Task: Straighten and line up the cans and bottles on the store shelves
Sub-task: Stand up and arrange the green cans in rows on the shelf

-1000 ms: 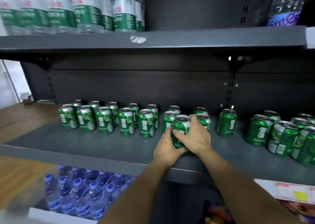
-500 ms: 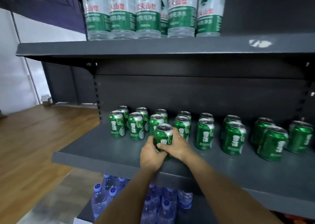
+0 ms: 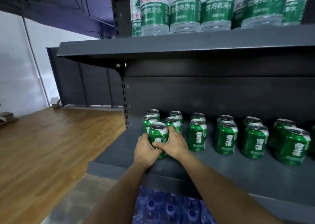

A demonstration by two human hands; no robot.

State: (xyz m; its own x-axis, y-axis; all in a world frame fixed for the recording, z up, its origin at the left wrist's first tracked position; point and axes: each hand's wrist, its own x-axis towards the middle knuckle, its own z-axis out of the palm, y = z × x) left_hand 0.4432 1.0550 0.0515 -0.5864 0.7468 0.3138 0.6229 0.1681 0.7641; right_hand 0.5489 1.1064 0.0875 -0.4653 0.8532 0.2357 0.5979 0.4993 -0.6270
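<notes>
A green can stands upright near the left end of the dark grey shelf, in front of two short columns of the same cans. My left hand grips its left side and my right hand wraps its right side, thumbs meeting across the label. Several more green cans stand in two-deep pairs running to the right along the shelf. Their labels face forward.
Large water bottles with green labels fill the upper shelf. Blue-capped bottles in wrap sit below. The shelf's left end stops at a perforated upright; wooden floor lies to the left.
Both hands have carried the gripped can leftward along the shelf, past several cans, to the leftmost columns. The view has swung left with them.
</notes>
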